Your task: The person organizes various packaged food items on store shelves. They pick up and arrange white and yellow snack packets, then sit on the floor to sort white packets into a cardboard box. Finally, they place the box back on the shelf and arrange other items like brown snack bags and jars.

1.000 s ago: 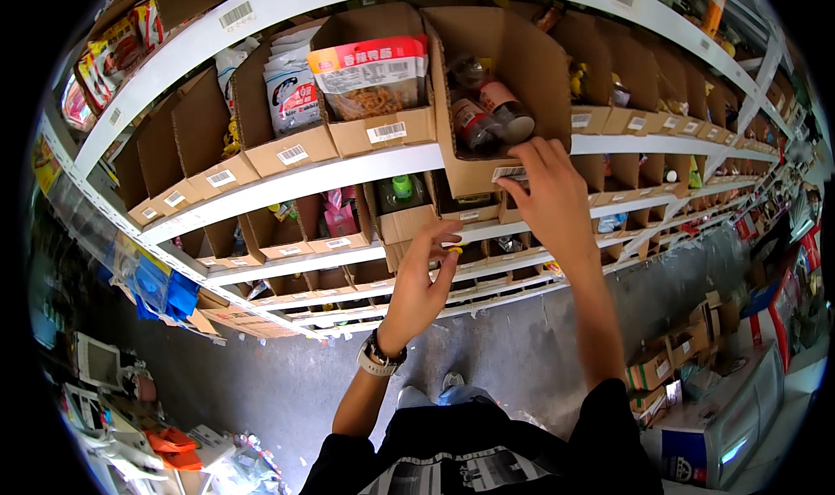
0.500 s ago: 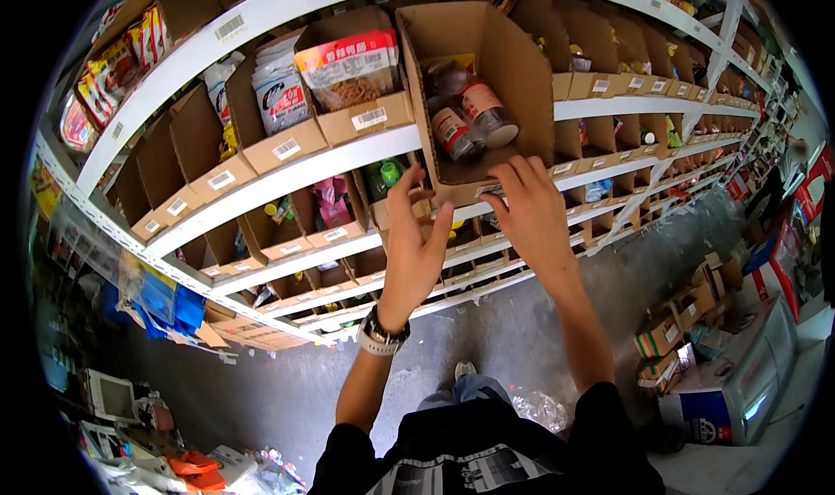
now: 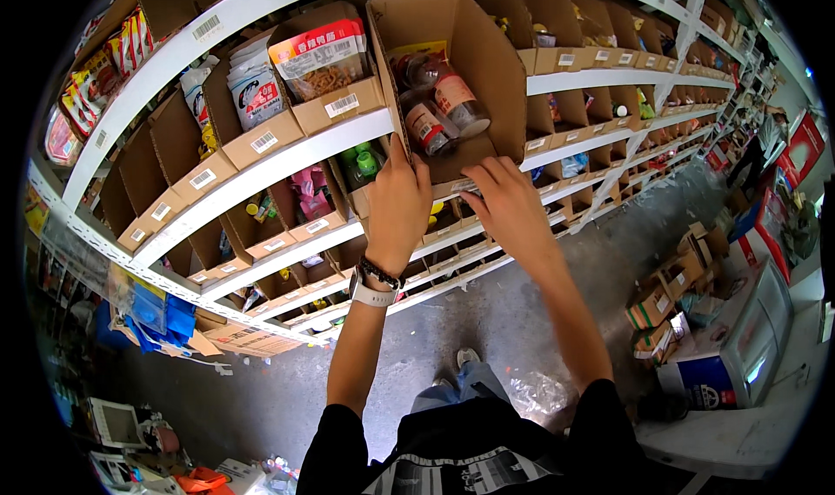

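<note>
A deep cardboard bin (image 3: 491, 77) juts out over the shelf edge, tilted toward me. Inside lie bottles with dark contents and reddish labels, among them a lower bottle (image 3: 429, 128) and one beside it (image 3: 461, 103), with a yellow package partly hidden behind. My left hand (image 3: 400, 204) grips the bin's front left corner, index finger along the side and thumb at the front. At the front lip, my right hand (image 3: 504, 204) has its fingers curled over the edge near a label. The undersides of both grips are hidden.
White shelf beams (image 3: 278, 160) carry rows of cardboard bins. To the left stand a red-topped snack bag (image 3: 322, 60) and white packets (image 3: 254, 90); green-capped items (image 3: 361, 160) sit below. Cartons (image 3: 670, 295) and a glass-topped case (image 3: 739, 347) stand right. Far right, a person (image 3: 765, 147) is visible.
My left hand has closed in from open fingers onto the bin's left corner. My right hand stays at the front lip. The whole view has shifted slightly.
</note>
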Demonstrator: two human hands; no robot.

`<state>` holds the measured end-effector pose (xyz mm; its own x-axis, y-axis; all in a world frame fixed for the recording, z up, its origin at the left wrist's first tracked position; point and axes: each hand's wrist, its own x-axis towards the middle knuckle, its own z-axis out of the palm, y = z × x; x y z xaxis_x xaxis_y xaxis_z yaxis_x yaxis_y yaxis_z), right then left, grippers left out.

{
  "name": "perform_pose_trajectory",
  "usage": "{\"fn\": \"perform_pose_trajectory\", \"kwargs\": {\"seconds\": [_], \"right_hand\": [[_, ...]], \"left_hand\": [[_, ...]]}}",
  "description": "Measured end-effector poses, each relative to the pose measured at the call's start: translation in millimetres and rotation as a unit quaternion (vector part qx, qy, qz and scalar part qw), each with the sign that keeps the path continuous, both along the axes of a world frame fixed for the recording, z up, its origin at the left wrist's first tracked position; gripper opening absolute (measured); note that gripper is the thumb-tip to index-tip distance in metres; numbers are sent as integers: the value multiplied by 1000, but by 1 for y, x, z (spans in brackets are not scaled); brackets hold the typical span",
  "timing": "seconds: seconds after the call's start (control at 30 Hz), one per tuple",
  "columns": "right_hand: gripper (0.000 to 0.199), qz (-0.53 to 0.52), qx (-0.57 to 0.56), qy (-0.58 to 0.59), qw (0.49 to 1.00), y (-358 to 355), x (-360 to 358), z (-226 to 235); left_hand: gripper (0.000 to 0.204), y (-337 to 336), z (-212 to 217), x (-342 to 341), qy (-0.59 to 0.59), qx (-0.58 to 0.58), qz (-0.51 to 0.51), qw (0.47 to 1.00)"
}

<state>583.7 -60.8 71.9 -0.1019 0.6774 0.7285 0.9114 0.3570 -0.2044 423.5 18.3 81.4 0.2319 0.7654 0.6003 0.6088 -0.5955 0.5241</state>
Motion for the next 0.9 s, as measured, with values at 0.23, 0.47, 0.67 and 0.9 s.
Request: {"fn": "perform_pose_trajectory", "kwargs": {"seconds": [0.23,0.47,0.67,0.9], "right_hand": [[25,42,-8,62,997,47,23,52],[30,-11,-113,-73,991,146,9,77],[60,3,-231,-139,963,177,20,104],[76,155,-343,92,922,179,57,124]], "left_hand": [[25,10,-3,13,-1,21,47,999],[40,34,7,31,24,44,93,994],[33,46,16,41,2,81,127,989],[34,68,22,41,-32,104,174,979]]}}
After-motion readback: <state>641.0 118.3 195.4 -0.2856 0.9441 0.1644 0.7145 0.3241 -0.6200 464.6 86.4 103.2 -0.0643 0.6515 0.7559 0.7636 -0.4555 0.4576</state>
